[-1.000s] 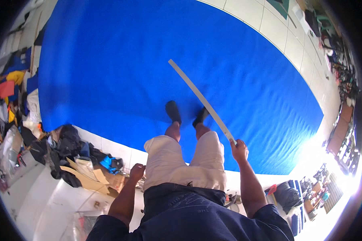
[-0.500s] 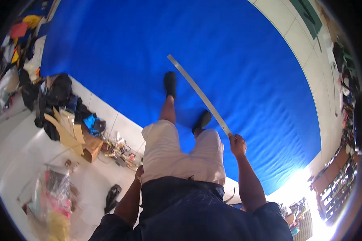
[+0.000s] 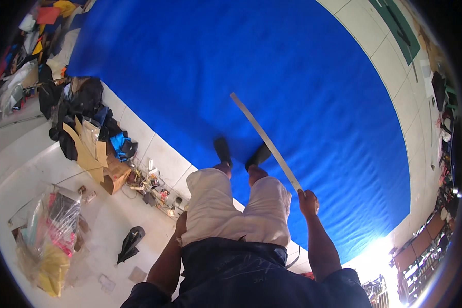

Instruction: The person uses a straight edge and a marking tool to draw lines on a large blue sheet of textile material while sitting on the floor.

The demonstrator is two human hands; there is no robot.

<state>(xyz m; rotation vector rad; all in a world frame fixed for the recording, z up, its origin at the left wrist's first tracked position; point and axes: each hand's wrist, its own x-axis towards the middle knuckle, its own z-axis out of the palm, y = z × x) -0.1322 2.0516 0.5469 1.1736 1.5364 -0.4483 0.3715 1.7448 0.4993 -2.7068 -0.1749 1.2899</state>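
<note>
Pale wood shows in our right hand (image 3: pixel 308 201), whose grip is pressed together around the near end of a long, flat, light-coloured wooden stick (image 3: pixel 264 139); the stick slants up and to the left from the fist, out over the wide blue fabric sheet (image 3: pixel 292 66) spread on the floor. We stand with both dark shoes (image 3: pixel 222 150) on that sheet near its edge, the stick passing just beside the right shoe. Our left hand (image 3: pixel 180 225) hangs at the side against the pale shorts, and we cannot tell whether its grip is spread or pressed together, since the leg hides most of it. Left of us, on the pale tiled floor (image 3: pixel 154 149), lie a heap of small tools and scraps (image 3: pixel 154 187), a brown cardboard box with cut cardboard pieces (image 3: pixel 100 159), a pile of dark clothes (image 3: pixel 82 97), a clear plastic bag of coloured cloth (image 3: pixel 49 233) and a black folded item (image 3: pixel 130 244).
</note>
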